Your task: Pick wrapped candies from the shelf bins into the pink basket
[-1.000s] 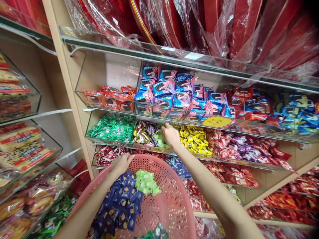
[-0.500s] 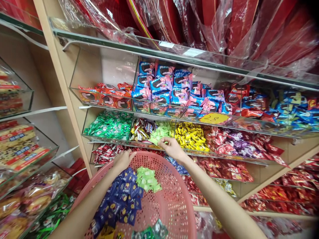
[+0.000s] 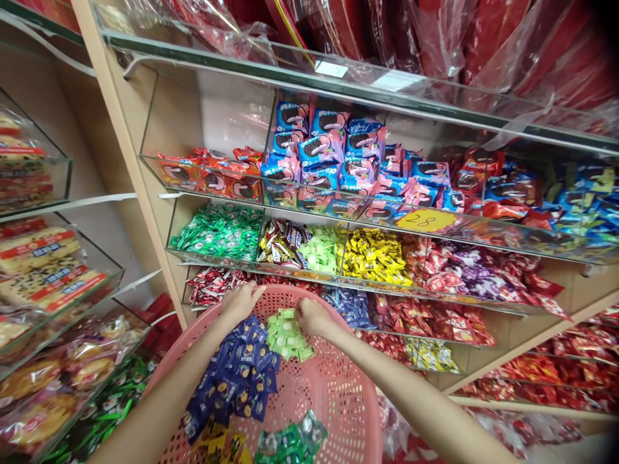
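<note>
My left hand (image 3: 242, 301) grips the far rim of a pink perforated plastic basket (image 3: 338, 386). Inside the basket's far side, my right hand (image 3: 312, 316) is low with its fingers curled, right beside a small pile of light green candy packets (image 3: 289, 335). Whatever those fingers hold is hidden. Dark blue candy packets (image 3: 232, 374) fill the basket's left part. Toward the near side lie yellow packets (image 3: 225, 444) and green packets (image 3: 293, 443). More light green packets (image 3: 322, 250) sit in a shelf bin beyond the rim.
Clear-walled shelf bins hold green candies (image 3: 217, 232), yellow candies (image 3: 374, 254) and blue cookie packs (image 3: 322, 148). A yellow price tag (image 3: 425, 220) hangs on one bin front. Left of a wooden upright (image 3: 120, 154) are packaged pastries (image 3: 41, 270). A slanted wooden edge (image 3: 536, 348) crosses at right.
My right hand has come back from the light green bin on the shelf, down and into the basket beside the light green pile. The left hand stays on the rim. The view has shifted slightly.
</note>
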The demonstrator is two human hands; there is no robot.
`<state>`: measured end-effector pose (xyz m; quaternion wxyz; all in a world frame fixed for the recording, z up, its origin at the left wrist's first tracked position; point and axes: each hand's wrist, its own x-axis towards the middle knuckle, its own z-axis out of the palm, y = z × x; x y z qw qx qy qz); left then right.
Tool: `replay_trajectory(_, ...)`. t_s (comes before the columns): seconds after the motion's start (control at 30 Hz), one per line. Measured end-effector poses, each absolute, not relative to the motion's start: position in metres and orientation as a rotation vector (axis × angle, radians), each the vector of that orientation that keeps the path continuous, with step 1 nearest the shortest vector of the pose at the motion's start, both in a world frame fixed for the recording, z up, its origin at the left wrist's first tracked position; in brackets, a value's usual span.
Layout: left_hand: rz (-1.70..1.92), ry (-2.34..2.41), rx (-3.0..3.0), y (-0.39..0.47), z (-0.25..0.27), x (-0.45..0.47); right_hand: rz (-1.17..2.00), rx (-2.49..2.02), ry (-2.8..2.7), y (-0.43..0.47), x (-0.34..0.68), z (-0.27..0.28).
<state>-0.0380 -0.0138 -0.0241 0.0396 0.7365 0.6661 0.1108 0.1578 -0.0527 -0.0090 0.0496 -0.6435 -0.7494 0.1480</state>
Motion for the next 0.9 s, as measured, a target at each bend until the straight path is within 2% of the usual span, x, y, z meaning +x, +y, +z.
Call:
replay_trajectory(0.43, 0.343, 2.031, 2.267, -0.016, -0.023, -0.038, 0.496, -2.131, -2.107, -0.049, 0.150, -0.028)
replay_trajectory(0.73, 0.341, 2.030, 2.279, -0.018, -0.020, -0.039, 0.381, -2.107, -2.162, -0.052, 0.147, -0.028)
replay_trajectory(0.9, 0.338, 2.038, 2.273, -0.017, -0.021, -0.041, 0.198, -2.021, -2.216, -0.058, 0.144, -0.010)
